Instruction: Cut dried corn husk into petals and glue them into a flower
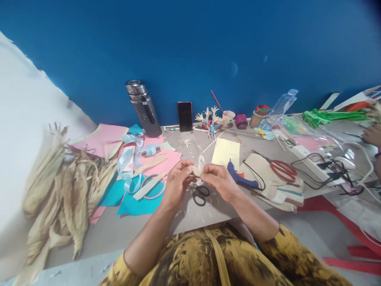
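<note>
Between my two hands is a pale piece of corn husk (199,166), curled at its upper end. My left hand (180,179) pinches its left side with thumb and forefinger. From the right, my right hand (218,179) pinches the same husk with its fingertips. Black-handled scissors (200,195) lie on the table just below my fingers, their blades partly hidden. A blue glue gun (241,178) rests right of my right hand, close to a yellow paper sheet (226,153). Loose husk strips (150,186) lie left of my left hand on coloured paper.
Dried corn husks (56,198) are heaped at the left. A dark flask (145,111), a phone (185,116) and husk flowers (210,119) stand along the blue wall. Red-handled scissors (282,171) lie on a glove (278,194) near a power strip (315,165). Another person's hand (372,135) shows far right.
</note>
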The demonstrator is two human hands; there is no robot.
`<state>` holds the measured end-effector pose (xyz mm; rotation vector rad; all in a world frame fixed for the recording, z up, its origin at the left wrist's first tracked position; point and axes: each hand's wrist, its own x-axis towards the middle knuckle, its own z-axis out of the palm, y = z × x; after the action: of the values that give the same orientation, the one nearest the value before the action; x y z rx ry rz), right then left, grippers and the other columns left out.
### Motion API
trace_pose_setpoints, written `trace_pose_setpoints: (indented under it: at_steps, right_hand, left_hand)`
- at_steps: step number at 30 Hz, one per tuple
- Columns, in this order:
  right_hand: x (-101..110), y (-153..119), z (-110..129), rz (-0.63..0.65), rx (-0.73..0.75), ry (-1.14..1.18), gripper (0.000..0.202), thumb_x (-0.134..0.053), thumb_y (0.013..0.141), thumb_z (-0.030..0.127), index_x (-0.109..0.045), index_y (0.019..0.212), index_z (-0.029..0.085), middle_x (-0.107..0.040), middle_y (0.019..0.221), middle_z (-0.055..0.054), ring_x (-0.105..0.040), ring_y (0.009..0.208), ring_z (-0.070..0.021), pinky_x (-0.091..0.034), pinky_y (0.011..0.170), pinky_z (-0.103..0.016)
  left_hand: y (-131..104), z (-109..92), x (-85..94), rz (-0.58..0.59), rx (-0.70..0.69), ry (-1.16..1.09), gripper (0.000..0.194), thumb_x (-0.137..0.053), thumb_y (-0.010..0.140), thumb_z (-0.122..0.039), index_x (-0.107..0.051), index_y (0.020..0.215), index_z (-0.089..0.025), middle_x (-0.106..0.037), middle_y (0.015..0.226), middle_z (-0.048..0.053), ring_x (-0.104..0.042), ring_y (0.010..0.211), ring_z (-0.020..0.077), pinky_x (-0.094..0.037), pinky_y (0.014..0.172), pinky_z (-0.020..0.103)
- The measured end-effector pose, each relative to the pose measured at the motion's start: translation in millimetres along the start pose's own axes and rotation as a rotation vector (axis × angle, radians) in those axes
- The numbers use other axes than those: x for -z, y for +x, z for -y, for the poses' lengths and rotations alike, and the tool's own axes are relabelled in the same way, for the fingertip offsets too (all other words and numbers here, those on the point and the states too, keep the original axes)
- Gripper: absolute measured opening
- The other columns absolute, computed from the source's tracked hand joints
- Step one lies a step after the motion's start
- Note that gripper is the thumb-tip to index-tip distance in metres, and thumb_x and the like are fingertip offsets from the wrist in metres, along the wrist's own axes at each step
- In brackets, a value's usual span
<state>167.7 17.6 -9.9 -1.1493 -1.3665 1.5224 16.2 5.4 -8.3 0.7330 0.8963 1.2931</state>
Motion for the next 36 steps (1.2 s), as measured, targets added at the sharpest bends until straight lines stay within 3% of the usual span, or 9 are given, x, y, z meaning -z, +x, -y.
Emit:
trace_pose_setpoints:
  at_steps: [9,17,23,30,36]
  right_hand:
    - [1,-4,3,-0.002,0.04,-0.153,0.016,-0.063,0.072,0.03,-0.056,0.064,0.018,-0.048,0.056,0.005,-0.037,0.052,-0.0097,-0.028,0.049,-0.023]
    - [2,-6,4,0.006,0.025,-0.135,0.014,-0.063,0.072,0.029,-0.057,0.066,0.018,-0.048,0.057,0.005,-0.038,0.052,-0.0097,-0.028,0.049,-0.023]
    - [8,-5,-4,0.043,0.021,-0.09,0.019,-0.062,0.079,0.033,-0.062,0.07,0.017,-0.052,0.062,0.003,-0.041,0.057,-0.0108,-0.029,0.052,-0.024]
    - [2,-5,-6,-0.035,0.016,-0.1,0.024,-0.065,0.076,0.035,-0.055,0.064,0.017,-0.044,0.054,0.005,-0.034,0.05,-0.0086,-0.024,0.047,-0.023]
    - [-5,-6,-9,-0.128,0.047,-0.129,0.021,-0.066,0.071,0.033,-0.055,0.061,0.017,-0.047,0.053,0.005,-0.036,0.049,-0.008,-0.027,0.045,-0.021]
  left_hand:
    - [-2,2,3.5,-0.042,-0.032,0.177,0.038,-0.08,0.065,-0.024,-0.059,0.096,-0.018,-0.06,0.063,-0.006,-0.053,0.053,0.0094,-0.039,0.056,0.023]
    - [-1,2,6.0,-0.018,-0.015,0.192,0.038,-0.079,0.066,-0.022,-0.057,0.097,-0.018,-0.064,0.066,-0.005,-0.055,0.055,0.0094,-0.039,0.057,0.022]
    - [-1,1,5.3,0.004,-0.004,0.212,0.037,-0.078,0.068,-0.022,-0.056,0.097,-0.018,-0.063,0.066,-0.006,-0.056,0.057,0.009,-0.04,0.058,0.022]
    - [0,2,2.5,-0.012,0.013,0.202,0.039,-0.079,0.066,-0.022,-0.055,0.096,-0.018,-0.065,0.065,-0.004,-0.056,0.057,0.01,-0.04,0.058,0.023]
    - [-1,4,1.1,-0.049,0.0,0.198,0.038,-0.077,0.065,-0.02,-0.054,0.095,-0.017,-0.064,0.063,-0.005,-0.054,0.055,0.0088,-0.038,0.056,0.021]
